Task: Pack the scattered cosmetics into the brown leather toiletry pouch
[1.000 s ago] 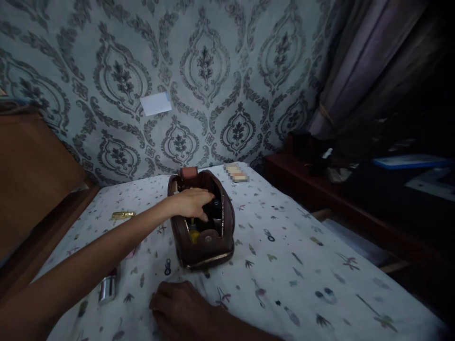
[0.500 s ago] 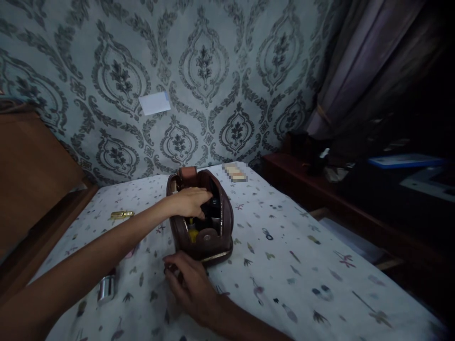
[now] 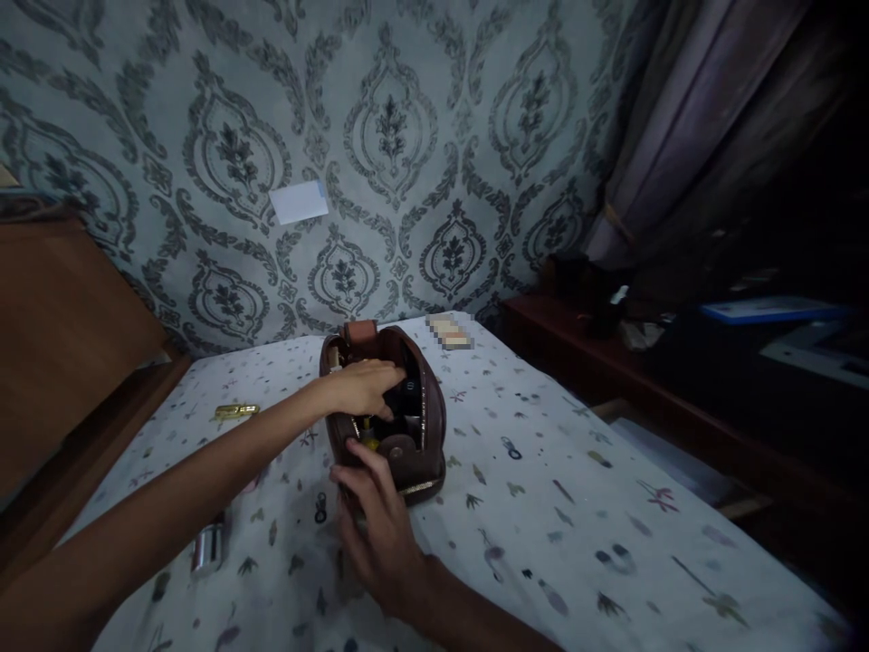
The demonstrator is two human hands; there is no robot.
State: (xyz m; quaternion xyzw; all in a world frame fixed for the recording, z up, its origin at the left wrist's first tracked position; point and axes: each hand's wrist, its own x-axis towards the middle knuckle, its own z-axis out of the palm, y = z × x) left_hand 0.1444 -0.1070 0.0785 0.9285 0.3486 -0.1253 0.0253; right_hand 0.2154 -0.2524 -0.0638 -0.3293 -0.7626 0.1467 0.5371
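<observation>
A brown leather bag [image 3: 434,407] stands unzipped on the patterned sheet, dark items and a yellow one inside. My left hand [image 3: 363,388] reaches over its left side into the opening, finger and thumb apart beside a black item [image 3: 409,388]; the other fingertips are hidden. At the bag's near left corner is my right hand [image 3: 380,525], fingers spread and touching the leather near the rim. Left of the bag lies a gold tube-like item [image 3: 235,411]. A silver cylinder [image 3: 207,548] rests below my left forearm.
A blurred-out flat item [image 3: 449,330] lies behind the bag near the patterned wall. Wooden furniture [image 3: 68,335] borders the bed on the left. A dark red ledge [image 3: 563,349] runs along the right, with a blue-edged object [image 3: 767,311] beyond it.
My right hand has moved up and slightly right, onto the bag's near left edge, with its fingers raised. My left hand stays inside the bag.
</observation>
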